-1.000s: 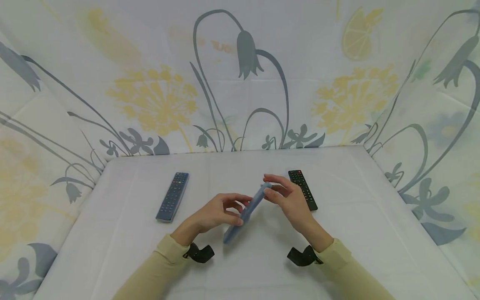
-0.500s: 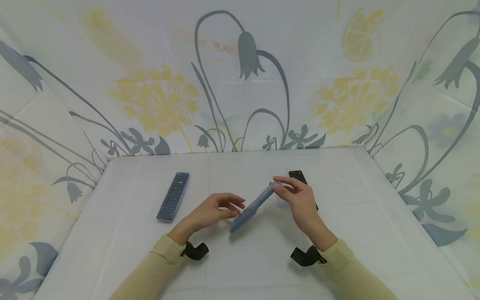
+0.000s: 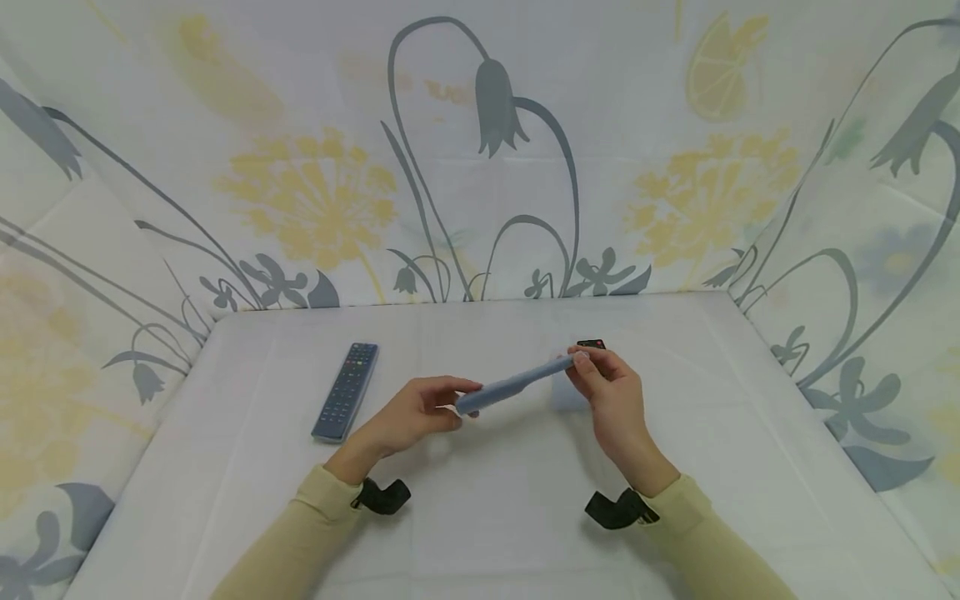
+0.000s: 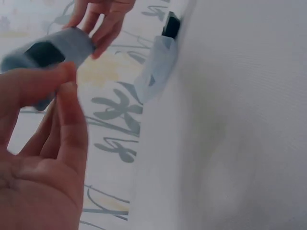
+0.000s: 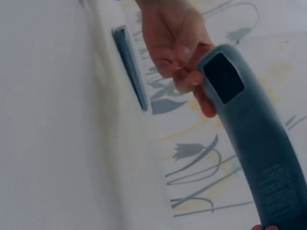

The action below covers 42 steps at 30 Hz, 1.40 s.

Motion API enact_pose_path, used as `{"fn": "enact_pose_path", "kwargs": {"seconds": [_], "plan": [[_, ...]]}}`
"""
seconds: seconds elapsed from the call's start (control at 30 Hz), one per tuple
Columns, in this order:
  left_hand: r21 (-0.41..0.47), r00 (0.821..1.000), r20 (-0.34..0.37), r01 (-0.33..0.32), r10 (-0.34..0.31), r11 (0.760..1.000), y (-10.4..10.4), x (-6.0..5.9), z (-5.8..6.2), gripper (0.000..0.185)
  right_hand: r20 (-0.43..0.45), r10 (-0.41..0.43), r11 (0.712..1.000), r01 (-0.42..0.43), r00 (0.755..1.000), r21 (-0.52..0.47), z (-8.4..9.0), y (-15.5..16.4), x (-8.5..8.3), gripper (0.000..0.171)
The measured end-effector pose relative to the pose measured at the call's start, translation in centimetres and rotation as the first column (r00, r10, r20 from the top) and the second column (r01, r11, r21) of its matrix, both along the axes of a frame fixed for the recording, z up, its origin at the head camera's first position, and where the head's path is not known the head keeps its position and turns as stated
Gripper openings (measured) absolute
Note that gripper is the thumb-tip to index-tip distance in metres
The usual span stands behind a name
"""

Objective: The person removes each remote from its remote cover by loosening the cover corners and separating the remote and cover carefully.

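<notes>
Between my hands, above the table, is a remote control (image 3: 517,387) in a bluish cover, seen nearly edge-on in the head view. In the right wrist view its dark back shows small print, and the cover has a rectangular opening near one end. My right hand (image 3: 617,400) pinches the far right end with thumb and fingers. At the lower left end, my left hand (image 3: 408,410) holds the remote control by its fingertips; that contact is partly hidden in the left wrist view, where the left hand (image 4: 45,158) covers part of it.
Another remote control (image 3: 347,392) in a bluish cover lies on the left of the white table (image 3: 480,533). Behind my right hand lies a black remote control (image 3: 592,343), mostly hidden. A pale, translucent bluish sleeve (image 3: 570,393) sits beside it. Patterned cloth (image 3: 330,192) surrounds the table.
The held remote control has turned from steeply slanted to nearly level, its lower left end rising. My right hand has moved right; my left hand loosened, then took the left end.
</notes>
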<state>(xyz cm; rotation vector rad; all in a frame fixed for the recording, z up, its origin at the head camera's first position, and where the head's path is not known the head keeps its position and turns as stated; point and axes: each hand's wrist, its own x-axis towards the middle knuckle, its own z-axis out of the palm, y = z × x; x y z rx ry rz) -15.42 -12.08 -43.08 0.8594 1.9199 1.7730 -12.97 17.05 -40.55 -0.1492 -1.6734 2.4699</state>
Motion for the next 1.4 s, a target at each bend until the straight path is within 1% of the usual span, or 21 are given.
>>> {"fn": "enact_pose_path", "kwargs": {"seconds": [0.1,0.17,0.23,0.27,0.37,0.47,0.53,0.6,0.67,0.77,0.83,0.87,0.93,1.0,1.13,1.2,1.23,1.27,1.37,1.4], "plan": [[0.036,0.993,0.037,-0.112,0.111,0.993,0.1,0.1,0.6,0.046,0.043,0.032,0.999,-0.033,0.999,0.021,-0.3,0.1,-0.1,0.006],[0.042,0.98,0.027,-0.196,0.195,0.98,0.2,0.2,1.0,0.043,0.08,0.077,0.995,-0.081,0.994,0.054,-0.6,0.2,-0.1,0.004],[0.052,0.965,-0.001,-0.263,0.264,0.963,0.3,0.2,1.3,0.039,0.118,0.112,0.989,-0.122,0.987,0.081,-0.9,0.2,-0.1,0.007],[0.058,0.956,-0.027,-0.289,0.291,0.955,0.4,0.2,1.4,0.037,0.136,0.128,0.985,-0.142,0.982,0.096,-1.1,0.2,-0.1,0.01],[0.074,0.929,-0.099,-0.351,0.357,0.934,0.4,0.2,1.7,0.031,0.17,0.169,0.968,-0.196,0.971,0.156,-1.6,0.1,0.0,0.02],[0.091,0.899,-0.162,-0.396,0.406,0.914,0.5,0.0,1.8,0.027,0.193,0.221,0.937,-0.263,0.956,0.228,-1.9,-0.1,0.1,0.027],[0.107,0.882,-0.17,-0.426,0.439,0.898,0.5,0.0,2.0,0.025,0.21,0.273,0.912,-0.322,0.939,0.254,-2.2,-0.2,0.2,0.029],[0.114,0.866,-0.177,-0.454,0.468,0.884,0.7,0.1,2.4,0.023,0.23,0.336,0.881,-0.392,0.913,0.266,-2.6,-0.2,0.2,0.031],[0.113,0.85,-0.184,-0.48,0.493,0.87,0.9,0.6,3.5,0.022,0.242,0.402,0.846,-0.459,0.883,0.272,-3.0,-0.3,0.3,0.034],[0.09,0.834,-0.214,-0.502,0.509,0.86,1.2,1.4,5.0,0.023,0.255,0.465,0.801,-0.526,0.848,0.288,-3.5,-0.3,0.3,0.036],[0.075,0.827,-0.233,-0.509,0.511,0.858,1.3,1.9,5.9,0.023,0.249,0.49,0.771,-0.549,0.835,0.323,-3.8,-0.3,0.3,0.039],[0.066,0.824,-0.24,-0.513,0.513,0.856,1.4,2.0,6.0,0.024,0.245,0.495,0.759,-0.552,0.834,0.345,-3.9,-0.4,0.3,0.039],[0.058,0.817,-0.262,-0.518,0.513,0.854,1.6,2.2,6.3,0.023,0.224,0.507,0.719,-0.552,0.832,0.423,-4.1,-0.4,0.3,0.039],[0.059,0.809,-0.286,-0.52,0.514,0.852,1.7,2.3,6.4,0.022,0.203,0.515,0.669,-0.538,0.833,0.512,-4.2,-0.5,0.4,0.038],[0.076,0.795,-0.348,-0.504,0.497,0.86,2.0,2.3,6.4,0.021,0.176,0.509,0.552,-0.476,0.843,0.685,-4.2,-0.7,0.5,0.03],[0.079,0.786,-0.386,-0.494,0.483,0.866,2.2,2.0,5.9,0.02,0.162,0.498,0.52,-0.442,0.852,0.731,-4.2,-0.8,0.6,0.025],[0.077,0.781,-0.402,-0.491,0.478,0.868,2.2,1.7,5.5,0.021,0.154,0.491,0.513,-0.427,0.858,0.745,-4.1,-0.8,0.6,0.024],[0.074,0.777,-0.415,-0.49,0.473,0.869,2.2,1.5,5.1,0.021,0.148,0.484,0.513,-0.416,0.863,0.751,-4.0,-0.9,0.6,0.022],[0.051,0.76,-0.453,-0.499,0.465,0.865,2.3,0.9,3.8,0.023,0.109,0.475,0.551,-0.391,0.873,0.737,-3.6,-0.9,0.5,0.021],[0.045,0.758,-0.459,-0.501,0.463,0.864,2.3,0.7,3.3,0.024,0.092,0.474,0.564,-0.381,0.876,0.733,-3.5,-1.0,0.5,0.022]]}}
